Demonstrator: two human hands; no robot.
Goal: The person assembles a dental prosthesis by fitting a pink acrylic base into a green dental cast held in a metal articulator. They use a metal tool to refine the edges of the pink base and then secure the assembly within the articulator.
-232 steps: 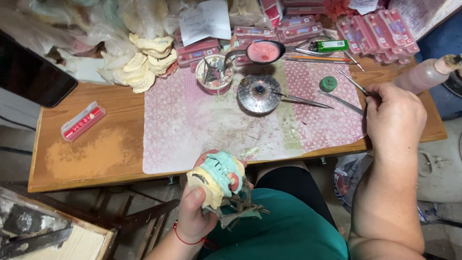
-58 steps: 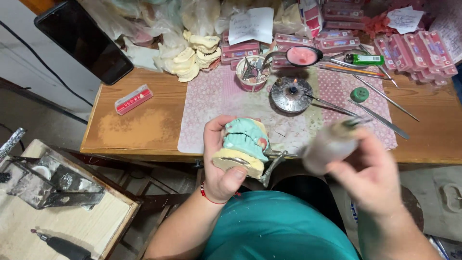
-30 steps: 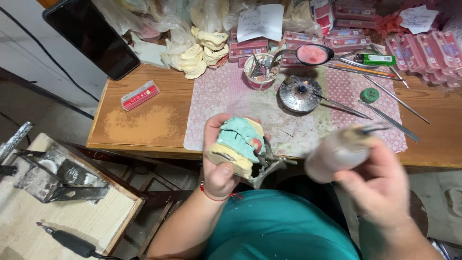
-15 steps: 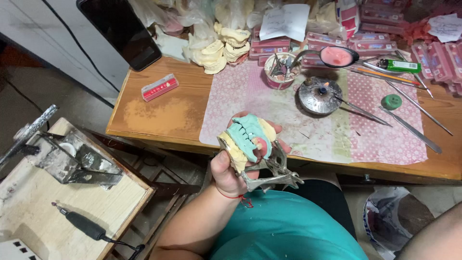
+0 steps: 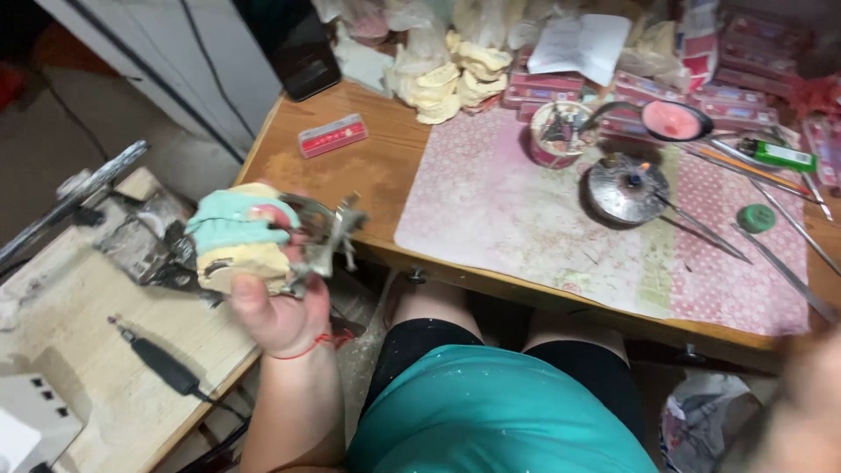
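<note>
The left hand (image 5: 279, 302) wraps its fingers tightly around a dental plaster cast mounted on a metal articulator (image 5: 254, 241), thumb pressed against the cream-coloured lower block while the mint-green upper part sits above it; the metal hinge frame juts out to the right of the fist. The cast is held out over the gap between the wooden workbench (image 5: 350, 166) and a lower side table (image 5: 96, 350), where a dark rotary handpiece (image 5: 162, 366) lies on its cord. The right hand (image 5: 810, 412) shows only as a blur at the lower right corner, and I cannot tell whether it is spread or holding anything. Handling the cast well here seems to call for keeping the palm under the lower block so the hinge cannot swing, and keeping it level. On the patterned mat (image 5: 526, 228) a round metal dish (image 5: 627, 187), long metal instruments (image 5: 701, 236) and a green cap (image 5: 755, 218) lie well apart from the cast.
</note>
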